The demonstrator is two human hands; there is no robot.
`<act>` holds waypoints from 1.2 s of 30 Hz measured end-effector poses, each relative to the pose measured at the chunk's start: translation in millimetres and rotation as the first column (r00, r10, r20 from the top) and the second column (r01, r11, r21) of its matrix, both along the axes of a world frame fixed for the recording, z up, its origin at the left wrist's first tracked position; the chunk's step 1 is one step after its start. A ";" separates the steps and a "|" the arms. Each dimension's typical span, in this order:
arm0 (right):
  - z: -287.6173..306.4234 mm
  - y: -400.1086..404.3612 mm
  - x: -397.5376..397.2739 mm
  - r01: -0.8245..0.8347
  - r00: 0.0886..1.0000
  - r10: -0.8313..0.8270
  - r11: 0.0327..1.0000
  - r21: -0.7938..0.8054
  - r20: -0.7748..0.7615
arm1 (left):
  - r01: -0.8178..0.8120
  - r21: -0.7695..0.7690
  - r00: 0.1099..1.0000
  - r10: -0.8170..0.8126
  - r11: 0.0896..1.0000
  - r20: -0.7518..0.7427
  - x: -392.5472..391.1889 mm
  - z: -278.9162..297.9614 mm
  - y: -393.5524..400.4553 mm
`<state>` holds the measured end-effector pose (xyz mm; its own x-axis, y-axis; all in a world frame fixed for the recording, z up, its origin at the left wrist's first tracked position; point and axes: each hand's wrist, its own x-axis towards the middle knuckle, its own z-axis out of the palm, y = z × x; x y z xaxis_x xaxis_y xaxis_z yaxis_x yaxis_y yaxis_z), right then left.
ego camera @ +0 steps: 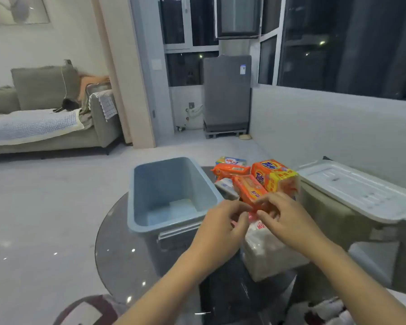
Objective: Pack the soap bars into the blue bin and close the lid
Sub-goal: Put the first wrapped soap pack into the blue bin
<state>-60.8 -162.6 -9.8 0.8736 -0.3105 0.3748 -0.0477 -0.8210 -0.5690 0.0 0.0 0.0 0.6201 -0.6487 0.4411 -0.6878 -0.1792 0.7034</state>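
Pinching one orange bar (249, 188) between left hand (220, 224) and right hand (284, 219), fingertips only, risks it slipping short of the bin (136, 207).

The blue bin (174, 191), in the middle of the frame, looks like smooth matt plastic. The white lid (359, 188) at right is plastic too, with a faint sheen. The desk (117, 249) is dark glass, glossy, mirroring points of light. The orange soap bar (249, 188) wears shiny plastic wrap, as does the Tide pack (274, 175) behind it. The sofa (45, 90) at upper left is matt woven cloth. The floor (45, 219) is polished and reflective.
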 end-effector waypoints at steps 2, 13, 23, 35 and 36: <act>-7.9 -10.0 -1.1 0.052 0.998 -0.052 0.999 0.008 -0.026 | -0.015 0.042 0.997 0.011 0.999 0.071 0.0 -7.6 -11.5; -48.5 -46.2 -17.4 0.373 0.878 -0.326 0.925 0.075 -0.351 | -0.074 0.326 0.941 0.174 0.943 -0.291 1.6 -67.6 -38.0; -52.5 -38.2 -23.8 0.415 0.901 -0.328 0.842 0.344 -0.284 | -0.165 0.143 0.856 0.214 0.976 -0.471 -16.6 -59.9 -42.3; 33.9 -23.0 -47.5 0.362 0.920 -0.391 0.878 0.314 0.032 | -0.131 -0.129 0.912 0.068 0.983 -0.405 -32.2 5.3 -29.1; 45.5 -20.7 -46.5 0.339 0.924 -0.376 0.888 0.312 0.069 | -0.129 -0.155 0.915 0.057 0.980 -0.399 -30.6 15.4 -27.3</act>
